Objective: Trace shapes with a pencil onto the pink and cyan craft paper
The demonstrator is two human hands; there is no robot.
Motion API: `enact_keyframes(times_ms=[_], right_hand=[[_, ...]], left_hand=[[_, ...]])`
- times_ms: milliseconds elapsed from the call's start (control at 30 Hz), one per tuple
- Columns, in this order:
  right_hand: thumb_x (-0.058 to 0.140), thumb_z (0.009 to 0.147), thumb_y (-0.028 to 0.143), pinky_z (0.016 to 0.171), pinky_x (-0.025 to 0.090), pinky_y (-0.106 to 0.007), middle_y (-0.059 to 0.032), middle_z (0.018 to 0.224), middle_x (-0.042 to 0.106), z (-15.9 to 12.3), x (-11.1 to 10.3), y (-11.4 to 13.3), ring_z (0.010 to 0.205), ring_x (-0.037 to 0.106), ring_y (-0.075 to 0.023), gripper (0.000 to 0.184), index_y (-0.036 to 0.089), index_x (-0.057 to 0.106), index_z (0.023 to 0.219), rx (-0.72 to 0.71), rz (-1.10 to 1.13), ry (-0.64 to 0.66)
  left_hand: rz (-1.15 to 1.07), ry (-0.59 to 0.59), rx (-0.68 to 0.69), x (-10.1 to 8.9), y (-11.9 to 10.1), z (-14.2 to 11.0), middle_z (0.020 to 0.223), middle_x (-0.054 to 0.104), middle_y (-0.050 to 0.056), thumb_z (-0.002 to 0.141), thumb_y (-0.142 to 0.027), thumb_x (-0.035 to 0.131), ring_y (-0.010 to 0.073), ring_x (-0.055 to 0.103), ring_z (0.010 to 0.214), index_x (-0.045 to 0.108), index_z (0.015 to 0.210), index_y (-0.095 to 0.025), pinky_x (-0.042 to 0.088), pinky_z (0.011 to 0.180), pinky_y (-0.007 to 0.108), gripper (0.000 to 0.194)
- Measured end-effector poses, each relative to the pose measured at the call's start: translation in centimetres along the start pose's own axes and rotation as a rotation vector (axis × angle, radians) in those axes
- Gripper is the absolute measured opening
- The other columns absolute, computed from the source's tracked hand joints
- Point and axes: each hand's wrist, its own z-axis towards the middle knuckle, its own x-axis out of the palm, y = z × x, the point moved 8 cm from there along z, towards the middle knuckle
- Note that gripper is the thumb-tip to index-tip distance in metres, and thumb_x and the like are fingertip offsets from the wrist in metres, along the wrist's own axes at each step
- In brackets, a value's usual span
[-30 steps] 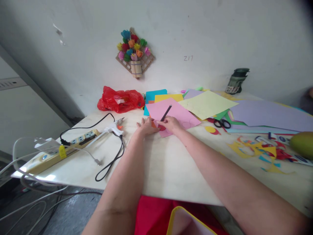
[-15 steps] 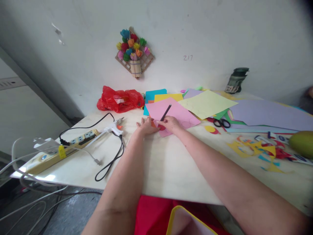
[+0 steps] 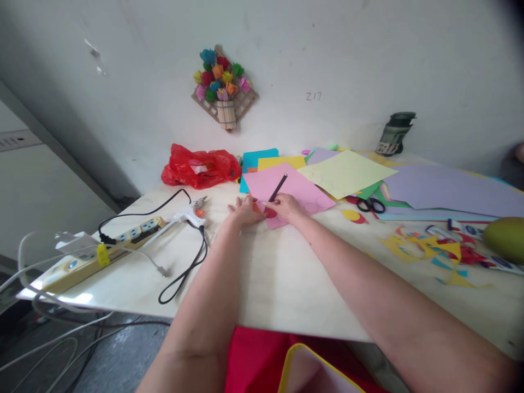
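A dark pen [image 3: 279, 187] stands tilted in my right hand [image 3: 287, 207], its lower end by a red paper disc [image 3: 269, 213]. The disc lies on a pink paper sheet [image 3: 297, 183], where round outlines are drawn near the right corner. My left hand [image 3: 245, 211] rests with fingers spread at the left edge of the pink sheet, next to the disc. A bit of orange paper [image 3: 256, 207] shows between my left hand and the pink sheet. The pen's tip is hidden by my fingers.
Right of the sheet lie black scissors [image 3: 370, 205], yellow and red discs [image 3: 352, 216], paper scraps [image 3: 409, 245] and stacked coloured sheets [image 3: 442, 188]. Leftward are a glue gun [image 3: 194, 214], a power strip [image 3: 118, 245] and a red plastic bag [image 3: 200, 166]. A bottle [image 3: 396, 134] stands behind.
Almost nothing differs. Both hands, the pen and the pink sheet keep their places; the whole view has shifted very slightly.
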Motion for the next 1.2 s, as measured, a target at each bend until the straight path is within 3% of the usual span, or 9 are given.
enact_keyframes(times_ms=[400, 900, 1200], right_hand=[[0.059, 0.07, 0.04, 0.062, 0.043, -0.02, -0.0024, 0.082, 0.067, 0.35, 0.24, -0.47, 0.07, 0.06, -0.0123, 0.024, 0.02, 0.067, 0.08, -0.024, 0.052, -0.03], [0.06, 0.069, 0.037, 0.059, 0.042, -0.02, -0.0023, 0.079, 0.066, 0.19, -0.08, -0.47, 0.066, 0.058, -0.011, 0.021, 0.02, 0.067, 0.08, 0.003, 0.037, -0.054], [0.06, 0.069, 0.034, 0.06, 0.042, -0.021, -0.0033, 0.077, 0.067, 0.12, -0.33, -0.32, 0.066, 0.058, -0.0119, 0.019, 0.019, 0.068, 0.078, 0.005, 0.037, -0.069]], left_hand=[[0.01, 0.004, -0.019, -0.26, -0.27, -0.41, 0.137, 0.03, 0.012, 0.062, -0.064, 0.048, 0.0337, 0.005, 0.13, 0.031, 0.125, -0.023, 0.011, 0.099, 0.053, 0.077], [-0.019, 0.009, -0.027, -0.27, -0.24, -0.51, 0.139, 0.026, 0.012, 0.061, -0.065, 0.049, 0.0369, 0.007, 0.129, 0.032, 0.126, -0.023, 0.009, 0.099, 0.054, 0.079], [-0.01, -0.005, -0.021, -0.36, -0.31, -0.53, 0.136, 0.031, 0.013, 0.061, -0.066, 0.049, 0.0364, 0.01, 0.129, 0.034, 0.124, -0.023, 0.012, 0.098, 0.053, 0.078]])
